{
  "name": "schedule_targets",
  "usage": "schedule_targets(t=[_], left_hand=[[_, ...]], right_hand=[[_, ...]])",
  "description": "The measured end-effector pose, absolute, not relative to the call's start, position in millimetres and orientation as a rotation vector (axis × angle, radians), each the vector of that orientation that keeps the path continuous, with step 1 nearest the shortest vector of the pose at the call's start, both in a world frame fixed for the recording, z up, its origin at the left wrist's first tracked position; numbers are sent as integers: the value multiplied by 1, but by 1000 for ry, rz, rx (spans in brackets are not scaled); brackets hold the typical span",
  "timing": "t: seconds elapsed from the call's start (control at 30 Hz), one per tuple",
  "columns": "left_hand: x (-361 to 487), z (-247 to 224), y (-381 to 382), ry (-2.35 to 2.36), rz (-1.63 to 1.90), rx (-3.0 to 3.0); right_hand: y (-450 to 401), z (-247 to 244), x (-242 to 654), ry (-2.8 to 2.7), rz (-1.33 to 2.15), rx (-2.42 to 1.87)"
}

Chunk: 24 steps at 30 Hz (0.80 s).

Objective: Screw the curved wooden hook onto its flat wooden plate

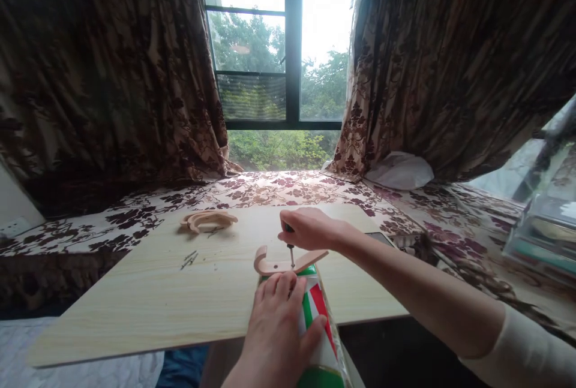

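My right hand (306,227) is closed around the dark handle of a screwdriver (291,256), its metal shaft pointing down. The tip meets a curved wooden hook (269,266) that has a hooked left end, a dark hole and a long right arm. Beneath my left hand (279,310) lies a board wrapped in white, green and red plastic (320,304), jutting over the table's near edge. The left fingers stretch flat over it, with their tips close to the hook's near side. Whether they touch the hook I cannot tell.
More curved wooden hooks (209,219) lie at the back left of the pale wooden table (148,298). Several screws (189,259) are scattered in front of them. A dark flat object (381,238) sits at the right edge. Behind is a flower-patterned window seat (288,187) with a white bag (400,170).
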<state>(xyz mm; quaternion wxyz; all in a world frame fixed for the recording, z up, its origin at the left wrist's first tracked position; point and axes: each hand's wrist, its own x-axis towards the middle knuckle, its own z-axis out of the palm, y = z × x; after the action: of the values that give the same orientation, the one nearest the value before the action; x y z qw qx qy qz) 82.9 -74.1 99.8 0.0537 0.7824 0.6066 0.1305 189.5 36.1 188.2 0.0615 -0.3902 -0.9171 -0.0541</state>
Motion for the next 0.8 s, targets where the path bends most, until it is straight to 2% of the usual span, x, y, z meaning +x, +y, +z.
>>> schedule_targets(t=[0.13, 0.3, 0.53, 0.8], left_hand=[[84, 99, -77, 1842, 475, 2363], [85, 96, -77, 1858, 518, 2336], [85, 95, -75, 1828, 583, 2380], [88, 97, -77, 1872, 525, 2399]], right_hand=[[33, 191, 183, -2705, -233, -1327], [35, 208, 184, -2834, -172, -1283], [39, 197, 180, -2738, -197, -1399], [38, 210, 179, -2811, -99, -1394]])
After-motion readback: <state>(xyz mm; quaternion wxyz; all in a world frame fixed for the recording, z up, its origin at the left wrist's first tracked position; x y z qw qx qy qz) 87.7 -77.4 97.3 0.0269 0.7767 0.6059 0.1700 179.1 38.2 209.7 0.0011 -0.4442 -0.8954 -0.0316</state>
